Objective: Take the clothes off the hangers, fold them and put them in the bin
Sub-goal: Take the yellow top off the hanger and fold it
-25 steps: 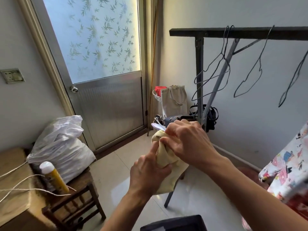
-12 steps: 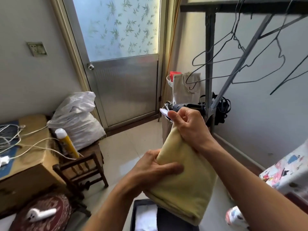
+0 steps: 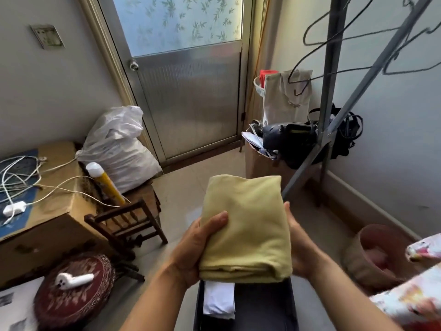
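A folded yellow garment (image 3: 247, 225) lies flat between both my hands, held above the dark bin (image 3: 262, 309). My left hand (image 3: 198, 244) grips its left edge, thumb on top. On the other side, my right hand (image 3: 298, 247) supports the right edge, mostly hidden under the cloth. Inside the bin lies a folded white garment (image 3: 219, 299). Bare wire hangers (image 3: 343, 41) hang from the dark metal rack (image 3: 331, 75) at the upper right.
A small wooden chair (image 3: 128, 220) carrying a white plastic bag (image 3: 119, 146) and a yellow bottle (image 3: 105, 182) stands left. A cardboard box (image 3: 50, 211) with cables sits further left. Bags pile by the rack's foot. A patterned cloth (image 3: 415, 290) and a pink basin (image 3: 377, 254) are at the right.
The yellow garment went from bunched and hanging in my hands to a flat folded packet held level. My view tilted down, bringing the bin with the white garment into sight.
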